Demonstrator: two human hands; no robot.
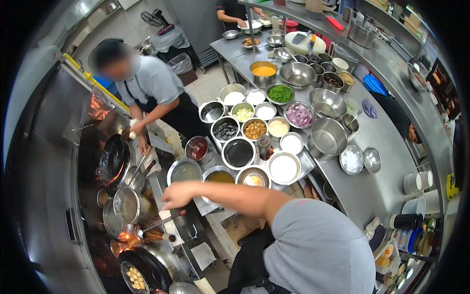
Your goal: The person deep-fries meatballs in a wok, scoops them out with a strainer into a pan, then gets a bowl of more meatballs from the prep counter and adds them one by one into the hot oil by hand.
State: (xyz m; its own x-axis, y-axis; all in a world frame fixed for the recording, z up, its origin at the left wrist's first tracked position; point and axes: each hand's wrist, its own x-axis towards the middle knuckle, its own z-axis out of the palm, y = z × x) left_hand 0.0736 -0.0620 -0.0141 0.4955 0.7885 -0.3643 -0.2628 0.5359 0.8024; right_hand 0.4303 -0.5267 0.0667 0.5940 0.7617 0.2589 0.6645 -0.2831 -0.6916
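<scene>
My right hand, blurred, reaches over the stove's front edge with nothing visible in it. Just below it lies a ladle with its bowl over the burners. Beside the hand is a steel bowl of pale liquid. A sliver of my left hand shows at the bottom edge, by a black wok; what it touches is hidden. A strainer with pale fried pieces sits at that wok. Further up the stove stand steel pots of liquid. A perforated steel skimmer lies at the bottom edge.
A co-worker stands at another wok over flames. Behind my arm, a steel cart holds containers of sauces, chopped green vegetables, sliced red onion and white powder. A long steel counter carries bowls. Another person works at the far table.
</scene>
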